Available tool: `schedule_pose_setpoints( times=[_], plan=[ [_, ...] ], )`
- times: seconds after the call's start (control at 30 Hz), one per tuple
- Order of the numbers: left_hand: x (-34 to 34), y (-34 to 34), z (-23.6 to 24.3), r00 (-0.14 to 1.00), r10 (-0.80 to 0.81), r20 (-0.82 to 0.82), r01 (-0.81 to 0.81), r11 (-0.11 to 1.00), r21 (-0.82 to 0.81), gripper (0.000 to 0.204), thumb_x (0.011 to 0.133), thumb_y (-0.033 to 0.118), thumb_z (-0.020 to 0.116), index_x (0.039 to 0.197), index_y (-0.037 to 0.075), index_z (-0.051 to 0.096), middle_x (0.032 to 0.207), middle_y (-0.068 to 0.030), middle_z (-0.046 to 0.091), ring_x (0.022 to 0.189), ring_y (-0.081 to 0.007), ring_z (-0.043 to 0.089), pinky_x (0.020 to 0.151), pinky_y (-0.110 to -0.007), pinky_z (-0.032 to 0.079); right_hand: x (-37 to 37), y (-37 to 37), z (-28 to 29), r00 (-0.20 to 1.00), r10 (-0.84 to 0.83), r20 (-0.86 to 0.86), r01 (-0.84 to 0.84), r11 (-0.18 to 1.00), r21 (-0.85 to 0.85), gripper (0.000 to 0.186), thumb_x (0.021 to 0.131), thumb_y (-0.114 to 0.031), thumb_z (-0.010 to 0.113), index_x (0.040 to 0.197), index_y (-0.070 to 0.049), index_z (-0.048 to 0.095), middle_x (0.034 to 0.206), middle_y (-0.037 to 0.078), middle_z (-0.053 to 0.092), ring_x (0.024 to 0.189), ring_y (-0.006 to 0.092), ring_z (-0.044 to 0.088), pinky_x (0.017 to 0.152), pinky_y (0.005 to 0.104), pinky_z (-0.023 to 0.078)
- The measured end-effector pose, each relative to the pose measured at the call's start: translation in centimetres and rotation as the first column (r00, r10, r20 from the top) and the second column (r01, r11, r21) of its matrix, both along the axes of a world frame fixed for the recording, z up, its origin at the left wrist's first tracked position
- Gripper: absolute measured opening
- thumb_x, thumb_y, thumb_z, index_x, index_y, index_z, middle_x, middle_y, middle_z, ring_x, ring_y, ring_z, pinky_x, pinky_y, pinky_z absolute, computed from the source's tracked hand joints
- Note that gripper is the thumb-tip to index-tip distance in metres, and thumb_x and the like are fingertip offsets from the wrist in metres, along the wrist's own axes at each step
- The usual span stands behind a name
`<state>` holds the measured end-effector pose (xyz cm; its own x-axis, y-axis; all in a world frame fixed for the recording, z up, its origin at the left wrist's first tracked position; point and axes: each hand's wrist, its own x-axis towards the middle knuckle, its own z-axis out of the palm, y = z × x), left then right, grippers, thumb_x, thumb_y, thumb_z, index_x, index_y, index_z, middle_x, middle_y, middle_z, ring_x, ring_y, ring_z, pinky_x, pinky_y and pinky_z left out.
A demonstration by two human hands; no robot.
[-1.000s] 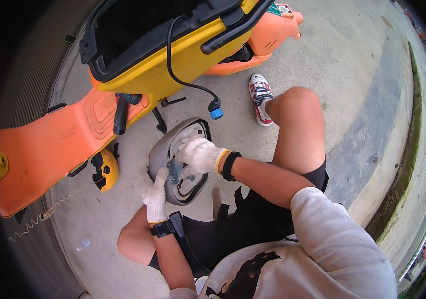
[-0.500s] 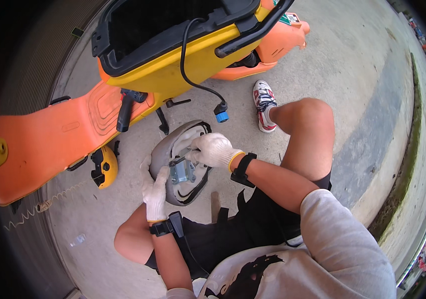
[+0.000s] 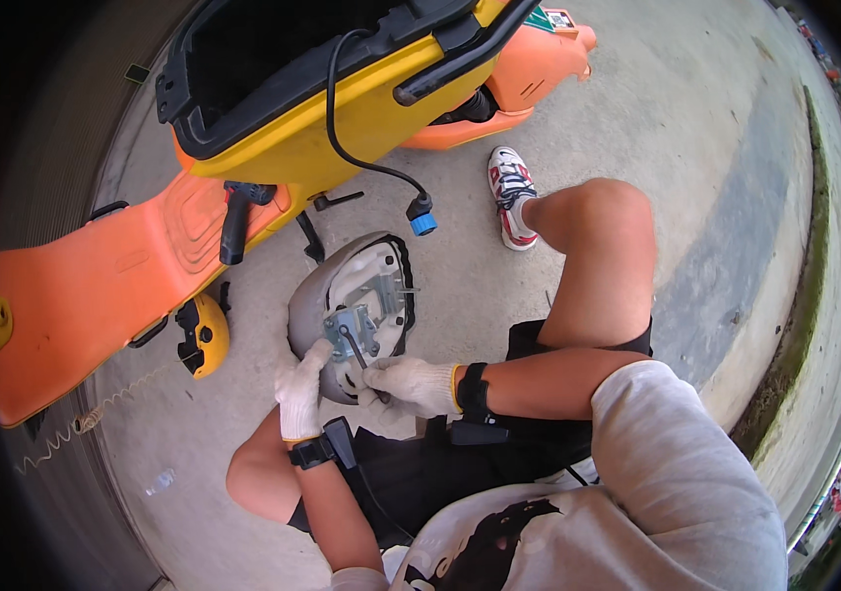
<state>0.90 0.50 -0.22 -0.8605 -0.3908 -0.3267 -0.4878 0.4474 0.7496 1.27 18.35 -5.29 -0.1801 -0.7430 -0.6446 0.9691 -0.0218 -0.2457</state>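
Note:
A grey scooter seat (image 3: 304,300) lies underside up on the ground before me, its pale inner side showing. A silvery metal bracket (image 3: 362,317) sits inside it, with another metal plate behind. My right hand (image 3: 409,384), in a white knitted glove, is closed around a dark wrench (image 3: 352,344). The wrench's ring end lies over the bracket, and I cannot tell whether it sits on a fastener. My left hand (image 3: 299,394), gloved alike, grips the near left rim of the seat, its fingertips close to the bracket.
An orange and yellow scooter (image 3: 361,123) stands beyond, its seat opening uncovered. A cable with a blue-ended plug (image 3: 422,219) hangs from it. A power drill (image 3: 240,219) rests on its footboard. A yellow helmet (image 3: 208,335) hangs beside it, and a clear plastic bottle (image 3: 160,482) lies on the ground.
My right hand has moved from the far side of the bracket to the seat's near edge, and a wrench now shows in it. My left hand stays at the rim.

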Motion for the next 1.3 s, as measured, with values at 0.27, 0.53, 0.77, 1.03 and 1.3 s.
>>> schedule_pose_setpoints(
  times=[0.27, 0.53, 0.77, 1.03, 1.3],
  plan=[
    [-0.3, 1.5, 1.8, 0.999, -0.023, 0.035, 0.024, 0.999, -0.029, 0.082, 0.083, 0.023, 0.069, 0.156, 0.004, 0.036, 0.142, -0.0248, 0.056, 0.127, -0.0312, 0.057, 0.107, -0.036, 0.043, 0.4, -1.0, -1.5, 0.986, -0.087, 0.140, 0.118, 0.967, -0.226, 0.021, 0.111, -0.026, 0.037, 0.114, -0.012, 0.052, 0.085, 0.003, 0.057, 0.069, 0.0149, 0.057, 0.056, 0.0299, 0.050],
    [-0.3, 0.6, 0.8, 1.000, -0.011, -0.006, 0.012, 0.999, 0.044, 0.086, 0.080, 0.019, 0.070, 0.157, 0.004, 0.035, 0.144, -0.0246, 0.054, 0.128, -0.0302, 0.055, 0.108, -0.036, 0.043, 0.5, -1.0, -2.3, 0.994, -0.004, 0.105, 0.025, 0.980, -0.197, 0.025, 0.111, -0.036, 0.040, 0.111, -0.017, 0.057, 0.081, -0.003, 0.056, 0.071, 0.0114, 0.057, 0.059, 0.0293, 0.049],
    [-0.2, 0.8, 0.8, 1.000, 0.003, -0.010, -0.002, 0.999, 0.041, 0.086, 0.078, 0.017, 0.070, 0.156, 0.005, 0.037, 0.144, -0.0241, 0.054, 0.127, -0.0299, 0.056, 0.108, -0.036, 0.043, 0.6, -2.3, -3.0, 0.983, 0.181, -0.022, -0.179, 0.981, 0.074, 0.040, 0.109, -0.051, 0.038, 0.104, -0.018, 0.061, 0.081, -0.002, 0.057, 0.068, 0.0117, 0.055, 0.059, 0.0309, 0.048],
    [0.3, -0.5, -1.1, 0.998, 0.007, -0.058, 0.000, 0.994, 0.112, 0.076, 0.086, 0.023, 0.070, 0.154, 0.005, 0.040, 0.147, -0.0220, 0.051, 0.131, -0.0296, 0.053, 0.111, -0.037, 0.041, 1.0, -2.7, -2.4, 0.967, 0.254, -0.012, -0.254, 0.967, 0.012, 0.056, 0.107, -0.060, 0.028, 0.088, -0.015, 0.056, 0.071, 0.000, 0.053, 0.057, 0.0139, 0.049, 0.049, 0.0298, 0.041],
    [0.3, -0.5, -0.7, 0.997, -0.044, -0.067, 0.046, 0.999, 0.017, 0.076, 0.088, 0.024, 0.070, 0.154, 0.002, 0.039, 0.148, -0.0228, 0.051, 0.133, -0.0297, 0.051, 0.112, -0.037, 0.040, -0.2, -2.4, 1.4, 0.976, 0.098, 0.196, -0.044, 0.963, -0.265, 0.050, 0.104, -0.050, 0.036, 0.081, -0.010, 0.055, 0.063, 0.001, 0.050, 0.052, 0.0139, 0.047, 0.043, 0.0299, 0.035]
  ],
)
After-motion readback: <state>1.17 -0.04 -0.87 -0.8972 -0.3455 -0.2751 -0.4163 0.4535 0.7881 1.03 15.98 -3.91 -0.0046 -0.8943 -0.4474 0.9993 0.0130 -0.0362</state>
